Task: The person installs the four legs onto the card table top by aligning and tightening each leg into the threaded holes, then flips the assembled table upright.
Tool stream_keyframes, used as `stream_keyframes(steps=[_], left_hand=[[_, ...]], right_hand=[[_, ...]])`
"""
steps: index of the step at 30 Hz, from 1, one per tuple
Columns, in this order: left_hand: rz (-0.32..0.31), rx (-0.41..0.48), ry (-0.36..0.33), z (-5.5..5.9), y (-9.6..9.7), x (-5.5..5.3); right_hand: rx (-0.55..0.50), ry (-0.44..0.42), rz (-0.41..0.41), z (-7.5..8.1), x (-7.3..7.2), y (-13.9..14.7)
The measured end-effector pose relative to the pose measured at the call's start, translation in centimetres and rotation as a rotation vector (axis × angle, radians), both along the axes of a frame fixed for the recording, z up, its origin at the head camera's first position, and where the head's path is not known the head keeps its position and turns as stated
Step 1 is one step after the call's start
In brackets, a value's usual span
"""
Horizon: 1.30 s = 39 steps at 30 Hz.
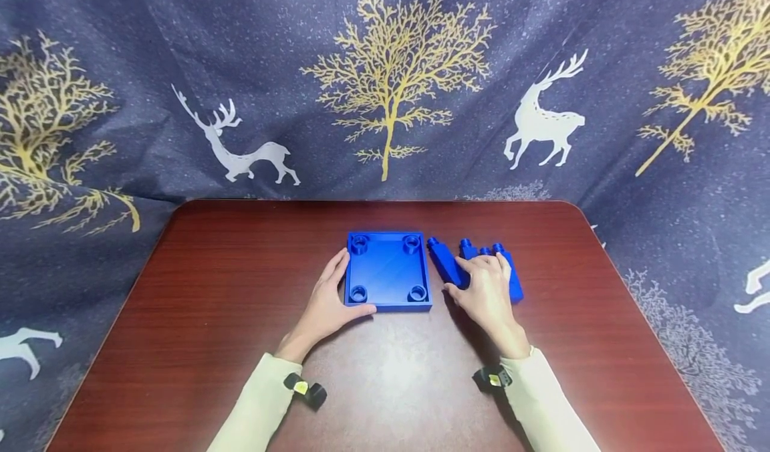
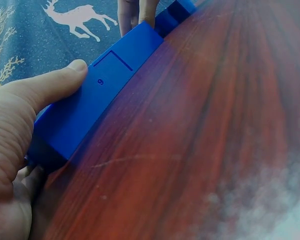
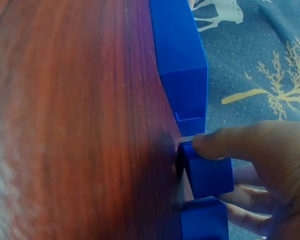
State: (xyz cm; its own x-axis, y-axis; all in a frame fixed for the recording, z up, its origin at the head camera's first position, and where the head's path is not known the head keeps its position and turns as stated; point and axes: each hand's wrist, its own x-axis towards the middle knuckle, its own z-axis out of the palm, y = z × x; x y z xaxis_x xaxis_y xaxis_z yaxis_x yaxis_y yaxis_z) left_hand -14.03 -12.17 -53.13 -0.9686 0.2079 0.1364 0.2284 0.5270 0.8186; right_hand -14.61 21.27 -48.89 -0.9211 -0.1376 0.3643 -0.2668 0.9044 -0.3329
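A square blue panel (image 1: pixel 387 268) with a raised rim and a round socket in each corner lies flat on the table. My left hand (image 1: pixel 329 299) holds its near left corner, thumb on the front edge and fingers along the left side. The left wrist view shows the thumb against the panel's front wall (image 2: pixel 97 87). To the panel's right, my right hand (image 1: pixel 486 290) pinches the leftmost blue leg (image 1: pixel 444 259), a tapered block with a round peg at its far end. In the right wrist view the thumb presses on this leg's near end (image 3: pixel 210 172).
Several more blue legs with round pegs, one of them the rightmost leg (image 1: pixel 514 281), lie side by side partly under my right hand. A dark red wooden table (image 1: pixel 198 331) carries everything. Behind it hangs a dark blue cloth (image 1: pixel 252 57) with deer and trees.
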Motion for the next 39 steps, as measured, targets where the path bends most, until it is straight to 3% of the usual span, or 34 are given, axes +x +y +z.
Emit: stream_keyframes(steps=[12,25,31,39], left_hand=[[-0.002,0.003,0.000,0.1,0.0,0.0],[0.002,0.004,-0.007,0.0,0.1,-0.1],[0.003,0.002,-0.008,-0.1,0.1,0.1],[0.009,0.004,0.002,0.3,0.1,0.3]], right_hand=[[-0.120,-0.023,-0.073,0.2,-0.2,0.1],[-0.294,0.066,-0.133,0.0,-0.2,0.3],[-0.348,0.128,-0.112,0.2,-0.2,0.4],[-0.500,0.219,-0.038,1.2,0.0,-0.1]])
